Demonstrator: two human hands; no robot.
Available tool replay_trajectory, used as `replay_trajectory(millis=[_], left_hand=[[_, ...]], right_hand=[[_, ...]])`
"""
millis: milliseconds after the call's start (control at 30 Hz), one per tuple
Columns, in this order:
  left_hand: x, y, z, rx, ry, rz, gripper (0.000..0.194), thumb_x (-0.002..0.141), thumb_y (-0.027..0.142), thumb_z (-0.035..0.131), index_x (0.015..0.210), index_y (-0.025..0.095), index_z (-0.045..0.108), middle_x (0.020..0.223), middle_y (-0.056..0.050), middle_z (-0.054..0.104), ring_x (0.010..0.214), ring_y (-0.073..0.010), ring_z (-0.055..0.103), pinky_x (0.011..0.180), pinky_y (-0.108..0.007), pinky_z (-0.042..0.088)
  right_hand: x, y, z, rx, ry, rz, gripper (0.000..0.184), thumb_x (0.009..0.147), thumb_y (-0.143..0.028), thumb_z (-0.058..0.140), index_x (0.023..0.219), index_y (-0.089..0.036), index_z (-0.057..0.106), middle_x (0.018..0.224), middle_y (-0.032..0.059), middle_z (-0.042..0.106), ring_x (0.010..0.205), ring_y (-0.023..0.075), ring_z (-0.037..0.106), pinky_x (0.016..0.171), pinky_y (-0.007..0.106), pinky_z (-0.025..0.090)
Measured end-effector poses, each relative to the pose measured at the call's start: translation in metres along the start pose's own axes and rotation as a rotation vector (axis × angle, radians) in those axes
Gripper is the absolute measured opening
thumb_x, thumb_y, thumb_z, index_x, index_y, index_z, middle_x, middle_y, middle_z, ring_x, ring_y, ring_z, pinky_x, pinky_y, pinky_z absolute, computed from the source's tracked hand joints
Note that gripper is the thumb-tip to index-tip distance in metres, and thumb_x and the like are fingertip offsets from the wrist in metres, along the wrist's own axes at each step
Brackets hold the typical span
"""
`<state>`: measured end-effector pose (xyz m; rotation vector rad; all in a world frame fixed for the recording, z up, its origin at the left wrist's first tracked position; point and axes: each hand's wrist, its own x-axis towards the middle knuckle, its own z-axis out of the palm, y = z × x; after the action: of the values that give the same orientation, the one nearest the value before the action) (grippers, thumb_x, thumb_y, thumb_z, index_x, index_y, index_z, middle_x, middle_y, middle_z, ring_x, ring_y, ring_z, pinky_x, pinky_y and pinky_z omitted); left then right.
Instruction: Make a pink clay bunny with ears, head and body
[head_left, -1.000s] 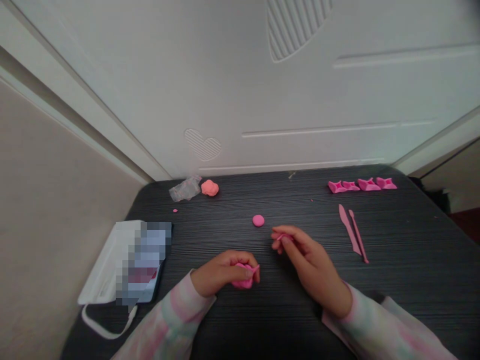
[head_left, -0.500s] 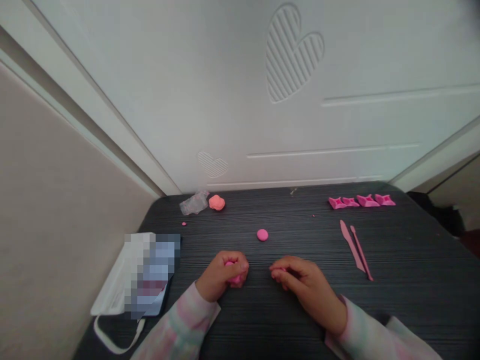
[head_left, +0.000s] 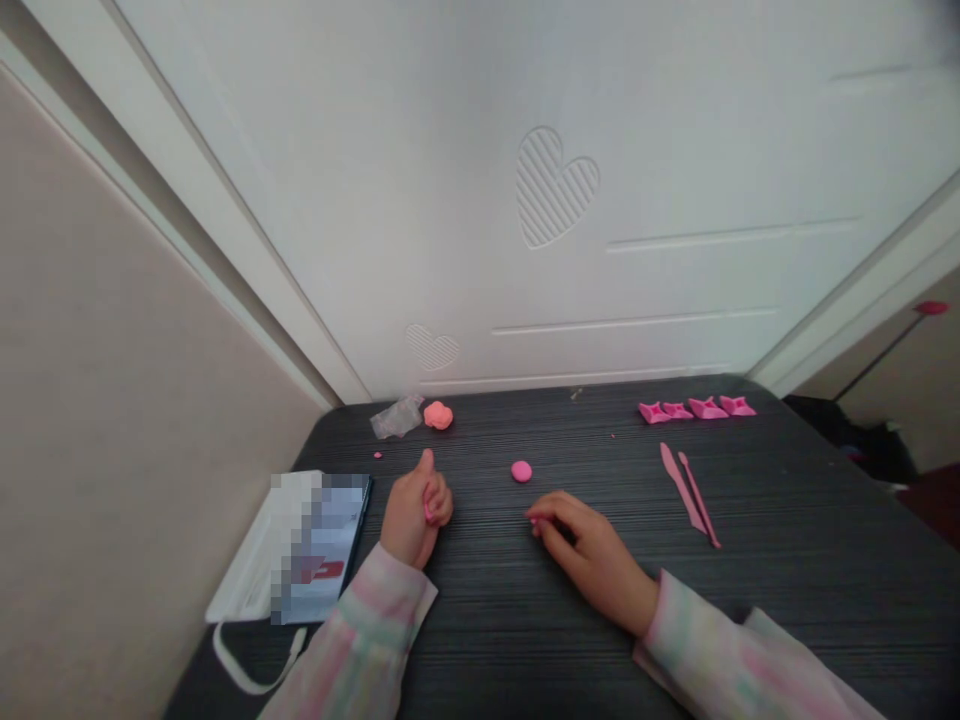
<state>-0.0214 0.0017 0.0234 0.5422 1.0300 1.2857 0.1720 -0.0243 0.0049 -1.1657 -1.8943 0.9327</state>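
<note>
Clay in a soft pink lump (head_left: 428,506) sits inside our left hand (head_left: 413,512), whose fingers are curled tight around it with the thumb standing up; only a sliver of pink shows between them; the hand rests on the dark, striped worktop (head_left: 787,560), just right of the white tray with a blurred label (head_left: 247,560); our right hand (head_left: 589,550) lies on the worktop well apart from the left, its fingers pressed together on a small pink clay bit (head_left: 533,520) at the fingertips; a flat round pink clay disc (head_left: 521,471) lies between and a little beyond both hands, touching neither; further back, near the white door with embossed hearts (head_left: 555,190), we see an orange clay lump (head_left: 438,414) just beside a crumpled clear plastic wrapper (head_left: 396,417); a tiny pink crumb (head_left: 377,455) lies near them; to the right, 2 slim pink plastic modelling tools (head_left: 690,492) lie side by side, and beyond them 4 pink folded clay shapes (head_left: 696,409) stand in a row near the far edge; both sleeves are pastel striped fabric.
</note>
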Motion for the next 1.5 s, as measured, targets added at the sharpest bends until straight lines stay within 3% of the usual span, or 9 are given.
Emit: replay_trajectory(millis=[133,300,467,567,700,867,1167,1367,1500], left_hand=[[0.001,-0.002,0.002,-0.043,0.071,0.066,0.05,0.071,0.04,0.057,0.042,0.016,0.024,0.032,0.009,0.024,0.027,-0.0013,0.021,0.034,-0.017,0.011],[0.0,-0.002,0.003,-0.103,0.014,0.117,0.042,0.073,0.04,0.052,0.048,0.017,0.026,0.036,0.009,0.024,0.029,-0.002,0.021,0.033,-0.017,0.015],[-0.002,-0.006,0.011,-0.087,-0.116,0.106,0.017,0.061,0.021,0.059,0.068,0.017,0.044,0.058,0.005,0.047,0.049,-0.0065,0.046,0.041,-0.018,0.031],[-0.003,-0.011,0.014,-0.027,-0.16,0.093,0.026,0.056,0.009,0.061,0.078,0.017,0.048,0.069,0.003,0.052,0.06,-0.0081,0.051,0.048,-0.018,0.037],[-0.003,-0.016,0.014,0.059,-0.183,0.102,0.028,0.058,0.013,0.065,0.083,0.015,0.051,0.083,-0.001,0.058,0.065,-0.0075,0.052,0.053,-0.019,0.039],[-0.002,-0.021,0.013,0.178,-0.199,0.164,0.025,0.057,0.016,0.066,0.076,0.014,0.051,0.065,0.002,0.056,0.055,-0.0061,0.048,0.051,-0.018,0.037],[-0.002,-0.026,0.012,0.559,-0.255,0.289,0.016,0.061,0.019,0.06,0.073,0.013,0.051,0.062,0.002,0.057,0.051,-0.0074,0.049,0.046,-0.019,0.036],[-0.005,-0.022,0.005,0.908,-0.176,0.553,0.026,0.064,0.012,0.051,0.088,0.016,0.061,0.092,-0.005,0.064,0.087,-0.0162,0.056,0.083,-0.031,0.041],[-0.009,-0.025,0.003,1.114,-0.139,0.716,0.024,0.067,0.013,0.048,0.085,0.017,0.062,0.087,-0.005,0.065,0.081,-0.0171,0.055,0.08,-0.033,0.043]], right_hand=[[0.002,0.0,-0.001,0.004,0.066,0.018,0.014,0.079,-0.016,0.045,0.082,-0.018,0.058,0.082,0.0037,0.061,0.078,0.0141,0.056,0.073,0.029,0.045],[0.003,-0.002,0.0,0.082,0.154,0.021,0.014,0.078,-0.024,0.049,0.082,-0.019,0.061,0.078,0.0029,0.061,0.072,0.0139,0.055,0.069,0.028,0.044],[0.01,-0.005,0.005,0.162,0.254,0.085,0.017,0.076,-0.032,0.052,0.081,-0.018,0.061,0.072,0.0028,0.062,0.068,0.014,0.056,0.067,0.029,0.045],[0.019,-0.006,0.012,0.253,0.316,0.136,0.022,0.076,-0.036,0.051,0.081,-0.016,0.059,0.069,0.0027,0.061,0.064,0.0136,0.057,0.065,0.028,0.047],[0.029,-0.011,0.024,0.369,0.365,0.152,0.022,0.075,-0.034,0.051,0.085,-0.015,0.057,0.075,0.0043,0.063,0.069,0.0137,0.06,0.068,0.028,0.048],[0.032,-0.021,0.035,0.411,0.394,0.139,0.018,0.073,-0.031,0.053,0.083,-0.016,0.059,0.082,0.0046,0.064,0.078,0.0146,0.059,0.075,0.03,0.046],[0.037,-0.016,0.032,0.468,0.418,0.154,0.017,0.072,-0.029,0.053,0.08,-0.015,0.058,0.079,0.0047,0.063,0.075,0.0146,0.059,0.073,0.03,0.046],[0.035,-0.014,0.028,0.453,0.35,0.143,0.015,0.07,-0.027,0.055,0.077,-0.017,0.062,0.078,0.0039,0.065,0.074,0.0153,0.059,0.072,0.03,0.046],[0.035,-0.013,0.03,0.462,0.294,0.149,0.017,0.07,-0.029,0.055,0.08,-0.017,0.064,0.081,0.0042,0.066,0.076,0.0157,0.06,0.074,0.03,0.046]])
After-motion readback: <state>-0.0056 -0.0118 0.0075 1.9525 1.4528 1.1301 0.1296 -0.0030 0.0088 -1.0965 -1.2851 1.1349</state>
